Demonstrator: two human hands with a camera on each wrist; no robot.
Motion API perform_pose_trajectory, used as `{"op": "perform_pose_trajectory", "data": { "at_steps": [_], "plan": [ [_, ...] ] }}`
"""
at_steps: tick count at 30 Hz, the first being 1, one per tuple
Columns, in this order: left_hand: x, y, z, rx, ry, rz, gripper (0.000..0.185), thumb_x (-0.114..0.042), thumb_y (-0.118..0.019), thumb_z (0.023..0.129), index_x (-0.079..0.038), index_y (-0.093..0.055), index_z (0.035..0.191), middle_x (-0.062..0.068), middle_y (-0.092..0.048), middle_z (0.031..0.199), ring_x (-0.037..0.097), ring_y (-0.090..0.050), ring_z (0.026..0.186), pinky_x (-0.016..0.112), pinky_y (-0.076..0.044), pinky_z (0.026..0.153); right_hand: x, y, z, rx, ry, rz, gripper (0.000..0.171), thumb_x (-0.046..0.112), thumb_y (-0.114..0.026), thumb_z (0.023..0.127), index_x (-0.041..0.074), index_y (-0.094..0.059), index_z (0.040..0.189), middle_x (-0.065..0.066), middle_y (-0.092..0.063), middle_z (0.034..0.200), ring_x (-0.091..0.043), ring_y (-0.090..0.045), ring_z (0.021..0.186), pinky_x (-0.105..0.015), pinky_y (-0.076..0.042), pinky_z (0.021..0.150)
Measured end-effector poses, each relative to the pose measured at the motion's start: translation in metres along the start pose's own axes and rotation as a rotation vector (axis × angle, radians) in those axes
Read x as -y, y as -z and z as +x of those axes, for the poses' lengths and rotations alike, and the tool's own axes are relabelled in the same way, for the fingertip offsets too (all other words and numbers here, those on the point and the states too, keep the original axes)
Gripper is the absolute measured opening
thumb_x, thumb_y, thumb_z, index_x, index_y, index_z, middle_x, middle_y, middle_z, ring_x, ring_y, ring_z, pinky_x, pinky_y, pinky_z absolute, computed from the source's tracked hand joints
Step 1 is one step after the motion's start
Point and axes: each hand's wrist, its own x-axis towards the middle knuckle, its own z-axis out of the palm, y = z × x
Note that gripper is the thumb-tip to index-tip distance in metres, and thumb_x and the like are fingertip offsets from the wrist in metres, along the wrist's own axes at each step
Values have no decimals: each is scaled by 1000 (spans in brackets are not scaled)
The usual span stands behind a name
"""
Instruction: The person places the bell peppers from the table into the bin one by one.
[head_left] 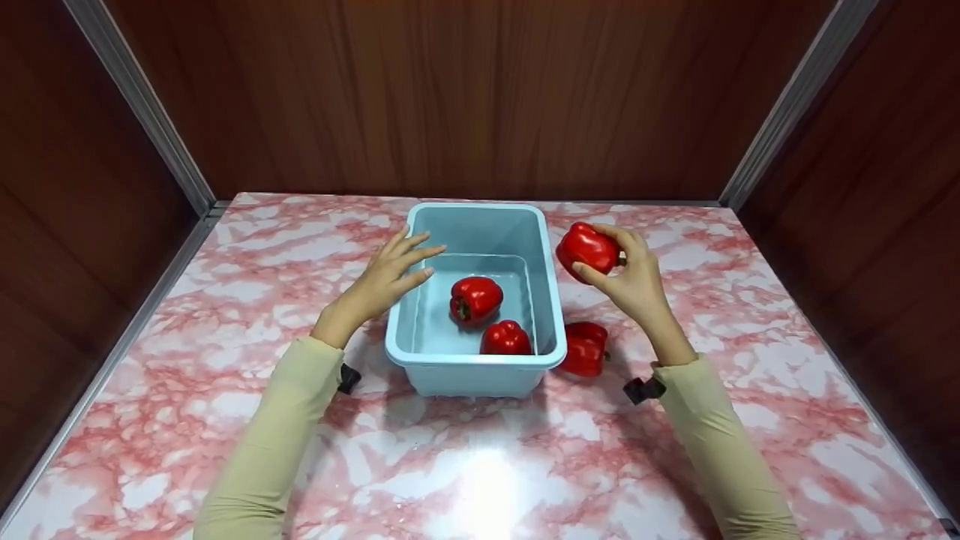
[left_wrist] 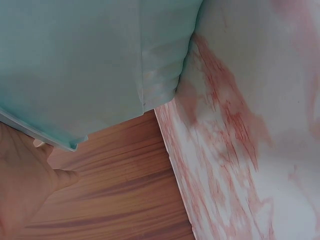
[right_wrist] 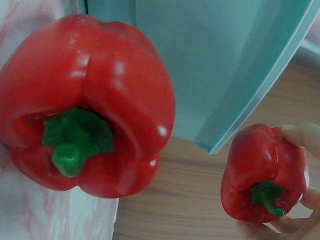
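The right hand (head_left: 636,277) holds a red bell pepper (head_left: 587,247) in curled fingertips, raised just to the right of the light blue plastic bin (head_left: 549,300), so the bin opening lies to its left. The left hand (head_left: 386,274), fingers straight, rests on the bin's left rim. Two peppers lie inside; another pepper (head_left: 585,347) lies on the marble table (head_left: 750,360) beside the bin.

We count four red peppers, two (head_left: 475,299) (head_left: 505,338) in the tub, one (head_left: 585,348) on the table beside it and one (head_left: 587,248) held up, plus one blue tub (head_left: 475,364) and two hands (head_left: 385,279) (head_left: 636,276).
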Motion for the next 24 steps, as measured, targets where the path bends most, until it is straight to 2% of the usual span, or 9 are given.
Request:
{"op": "perform_pose_trajectory", "data": {
  "at_steps": [5, 8, 15, 21, 24],
  "plan": [
    [1, 0, 0, -3, -5, -6, 46, -43, -44, 95, -27, -45, 138, 5, -27, 151, 31, -2, 143, 61, 2, 108, 3, 0, 2, -7, -10, 8, 59, 25, -79, 73, 13, -55, 126, -13, -54, 120, -26, -54, 103, -42, -49, 83],
    [0, -1, 0, 0, 4, -6, 46, -40, -45, 94, -27, -46, 138, 4, -27, 151, 30, -1, 143, 61, 2, 108, 4, 0, 3, -8, -16, 14, 59, 25, -78, 74, 13, -55, 126, -13, -53, 120, -26, -53, 105, -43, -49, 85],
    [0, -1, 0, -3, -2, -2, 47, -45, -43, 94, -28, -45, 138, 4, -28, 151, 28, 0, 143, 60, 2, 109, 6, 1, 3, 0, -25, 18, 61, 28, -78, 74, 12, -54, 127, -13, -52, 121, -27, -52, 106, -44, -49, 86],
    [-1, -1, 0, -12, 2, -15, 44, -35, -47, 95, -28, -45, 138, 4, -28, 151, 28, -1, 143, 59, 3, 109, 6, 1, 3, 3, -25, 24, 62, 30, -78, 74, 14, -53, 128, -13, -52, 122, -27, -52, 107, -45, -48, 87],
    [0, -1, 0, -11, 5, -11, 44, -37, -46, 95, -27, -45, 138, 3, -28, 151, 27, -1, 143, 58, 3, 109, 7, 2, 3, 5, -32, 32, 62, 31, -78, 74, 16, -53, 128, -11, -52, 122, -25, -51, 107, -44, -48, 88]
  ]
}}
